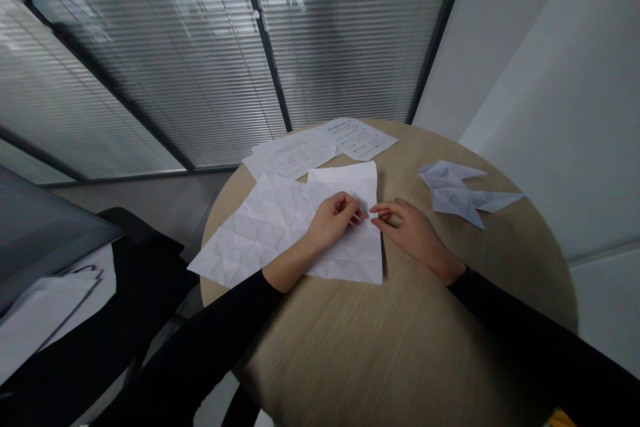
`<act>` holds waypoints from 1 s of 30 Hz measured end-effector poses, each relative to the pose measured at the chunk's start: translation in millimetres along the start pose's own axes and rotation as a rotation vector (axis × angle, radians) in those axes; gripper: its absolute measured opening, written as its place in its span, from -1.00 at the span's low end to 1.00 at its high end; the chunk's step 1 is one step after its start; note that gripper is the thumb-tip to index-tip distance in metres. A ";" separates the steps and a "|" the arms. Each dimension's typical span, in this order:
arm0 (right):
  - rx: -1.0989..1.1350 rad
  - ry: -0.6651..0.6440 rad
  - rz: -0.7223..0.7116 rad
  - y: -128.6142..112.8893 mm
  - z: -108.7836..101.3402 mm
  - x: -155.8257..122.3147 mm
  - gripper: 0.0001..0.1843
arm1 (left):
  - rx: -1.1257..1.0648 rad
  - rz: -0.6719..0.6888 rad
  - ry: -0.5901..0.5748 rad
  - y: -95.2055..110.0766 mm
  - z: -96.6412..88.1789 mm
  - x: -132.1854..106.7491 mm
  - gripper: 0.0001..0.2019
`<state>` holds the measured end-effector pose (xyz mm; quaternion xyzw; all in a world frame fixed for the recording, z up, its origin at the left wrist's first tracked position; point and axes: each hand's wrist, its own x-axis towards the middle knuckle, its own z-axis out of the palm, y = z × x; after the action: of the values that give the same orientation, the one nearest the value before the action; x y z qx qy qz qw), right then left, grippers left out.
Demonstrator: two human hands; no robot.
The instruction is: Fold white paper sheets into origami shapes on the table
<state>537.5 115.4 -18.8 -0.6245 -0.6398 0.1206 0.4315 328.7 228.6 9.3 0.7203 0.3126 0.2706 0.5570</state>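
A large sheet of white paper (265, 220), crossed by many fold creases, lies spread on the round wooden table. My left hand (334, 219) rests over its right part, with thumb and fingers pinched together near a raised bit of the surface. At the sheet's right edge, my right hand (407, 230) pinches the border between thumb and fingertips. The two hands are a short gap apart. To the right lies a folded white paper figure (460, 193) with several pointed flaps, touched by neither hand.
Printed sheets (320, 147) lie at the far side of the round table (400, 347). A dark chair (145, 230) with papers (60, 300) on it stands at the left. Glass panels with blinds (340, 40) rise behind, and a white wall (565, 100) borders the right.
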 end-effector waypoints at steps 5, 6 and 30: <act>-0.139 -0.037 -0.036 18.4 -15.0 0.4 -0.80 | 0.355 0.159 0.085 0.7 -15.8 1.4 -0.84; -0.156 -0.039 -0.045 23.7 -18.5 -0.3 -0.81 | 0.468 0.199 0.087 -0.3 -19.1 1.5 -0.85; -0.492 -0.216 -0.239 40.1 -13.2 -25.1 -0.22 | 1.013 0.342 -0.170 -28.0 -26.9 -2.0 -0.16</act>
<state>570.9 95.3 -48.8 -0.6141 -0.7609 -0.0241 0.2080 303.4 249.3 -11.7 0.9586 0.2359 0.1138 0.1114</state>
